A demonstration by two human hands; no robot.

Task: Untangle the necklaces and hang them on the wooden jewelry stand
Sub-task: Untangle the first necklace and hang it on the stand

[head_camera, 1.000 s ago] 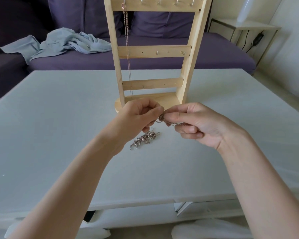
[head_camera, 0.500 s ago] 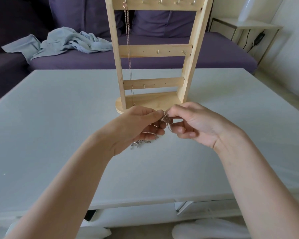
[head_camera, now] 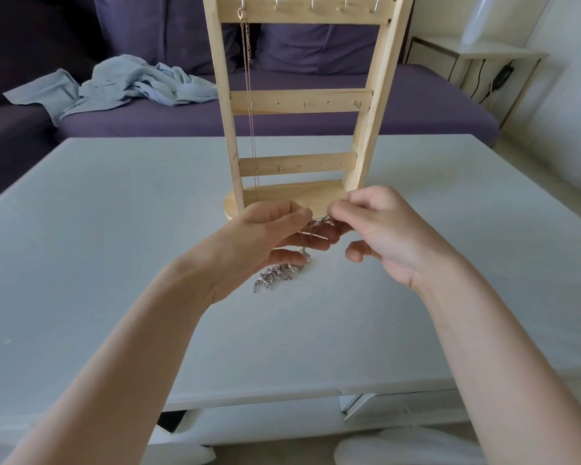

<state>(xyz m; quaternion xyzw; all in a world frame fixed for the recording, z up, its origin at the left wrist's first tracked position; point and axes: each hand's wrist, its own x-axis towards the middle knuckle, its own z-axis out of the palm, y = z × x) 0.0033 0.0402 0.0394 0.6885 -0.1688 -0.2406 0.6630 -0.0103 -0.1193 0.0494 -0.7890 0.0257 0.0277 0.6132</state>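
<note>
Centred toward the table (head_camera: 114,229) far edge: wooden jewelry stand (head_camera: 299,102), one chain (head_camera: 249,95) hung. Just before its base, left hand (head_camera: 259,236) and right hand (head_camera: 386,229) together, pinching the tangled necklaces (head_camera: 319,226); tail (head_camera: 275,275) trailing on the table. Risks: tugging apart, tightening knots, snapping links.

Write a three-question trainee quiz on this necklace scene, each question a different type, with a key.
1. True or false: a chain already hangs from the stand.
2. What lies on the table below the left hand?
A. a ring
B. a silver tangle
C. a key
3. Fill in: both hands pinch a ____ between them; the right hand is on its right.

Key: 1 true; 2 B; 3 necklace
</note>
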